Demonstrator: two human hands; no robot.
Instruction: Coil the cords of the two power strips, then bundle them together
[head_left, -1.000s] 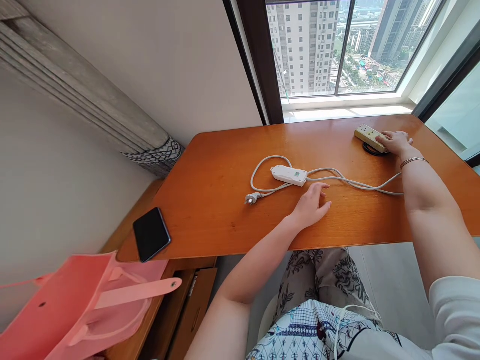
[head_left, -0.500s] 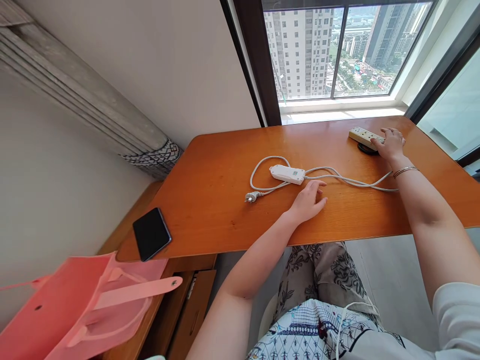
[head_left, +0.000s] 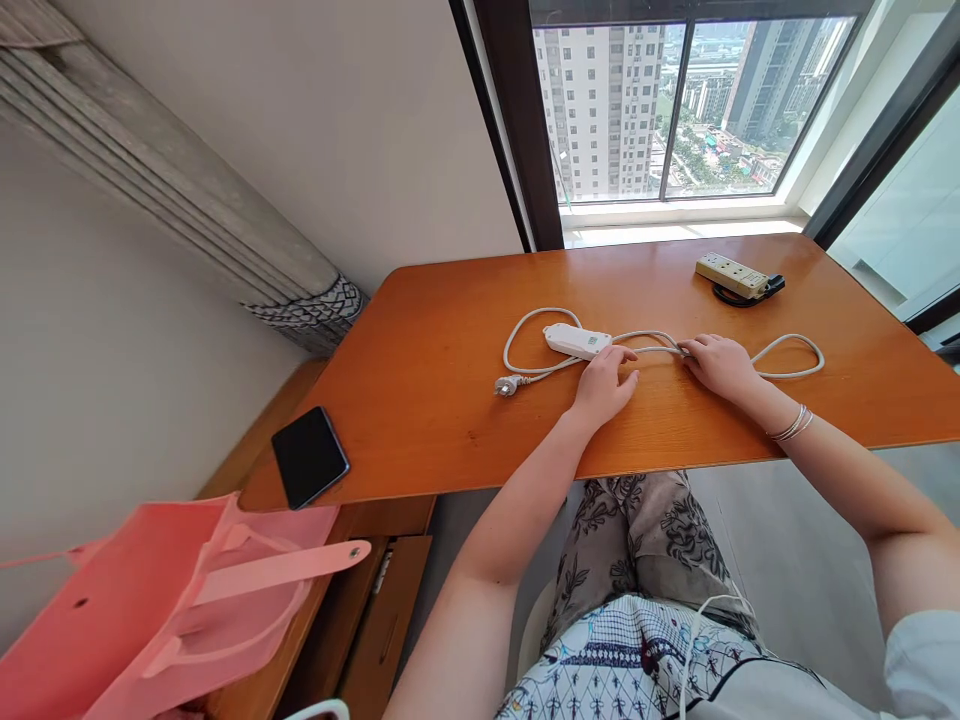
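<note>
A small white power strip (head_left: 577, 341) lies on the wooden table with its white cord (head_left: 799, 372) looped out to both sides. The plug (head_left: 508, 385) at the cord's end rests to the strip's lower left. At the strip's right end is my left hand (head_left: 604, 384), its fingertips by the edge and its thumb held apart, gripping nothing. My right hand (head_left: 718, 364) is over the cord to the right, fingers bent down around it; the fingertips are partly hidden. Farther back lies a beige power strip (head_left: 731, 275) with a bundled black cord (head_left: 750, 293).
A black phone (head_left: 310, 457) lies at the left end of the table (head_left: 420, 420). Below that corner hangs an open pink bag (head_left: 172, 600) beside a wooden drawer cabinet (head_left: 390, 610). A window (head_left: 600, 120) stands behind the table.
My right hand has left the beige power strip and come down left onto the white cord. My left hand has shifted slightly up and left, staying beside the white strip.
</note>
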